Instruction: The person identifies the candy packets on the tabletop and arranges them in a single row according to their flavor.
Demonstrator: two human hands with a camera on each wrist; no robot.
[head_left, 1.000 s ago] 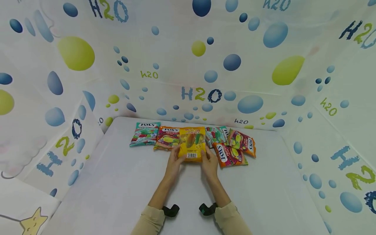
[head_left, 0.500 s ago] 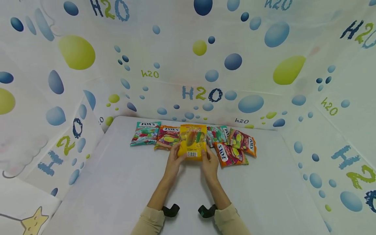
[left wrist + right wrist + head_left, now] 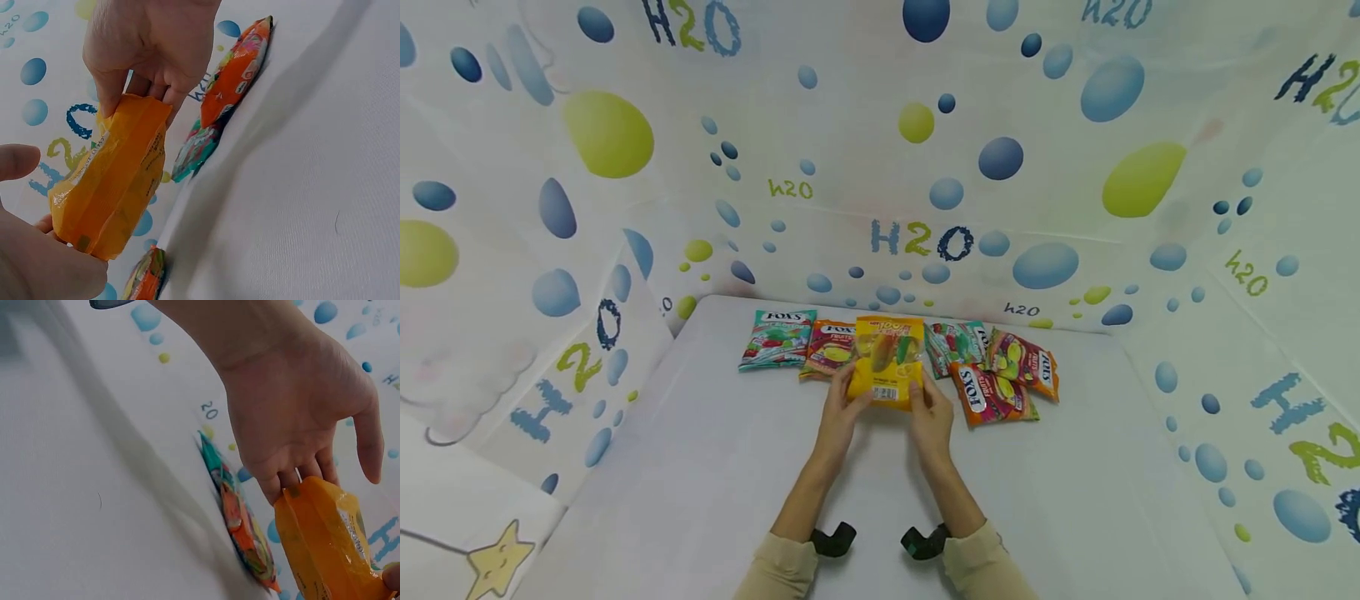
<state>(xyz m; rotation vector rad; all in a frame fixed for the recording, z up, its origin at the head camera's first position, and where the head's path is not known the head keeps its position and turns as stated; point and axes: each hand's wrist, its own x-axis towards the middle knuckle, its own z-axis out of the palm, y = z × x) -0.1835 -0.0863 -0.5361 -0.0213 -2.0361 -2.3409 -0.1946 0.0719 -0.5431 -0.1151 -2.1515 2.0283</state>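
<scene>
The yellow packet [image 3: 887,358] was held off the table [image 3: 737,467], directly between the hands, its long axis running from near to far. Neither hand was clearly nearer: its left edge was held by the left hand [image 3: 838,417] and its right edge by the right hand [image 3: 932,417], both toward the near end. The right edge appeared pinched between thumb and fingers; at the left, the fingers were curled behind the packet, while the thumb was seen in the right wrist view standing just off it. Farther out, the left fruits packet [image 3: 829,348] was partly hidden, with the left green packet [image 3: 777,339] beside it. To the right were laid the right green packet [image 3: 957,346], the lower fruits packet [image 3: 992,394] and the outer fruits packet [image 3: 1024,360]. Since one second earlier, the yellow packet seemed to have been raised slightly and shifted leftward, more of the left fruits packet being covered; the others had been left in place.
</scene>
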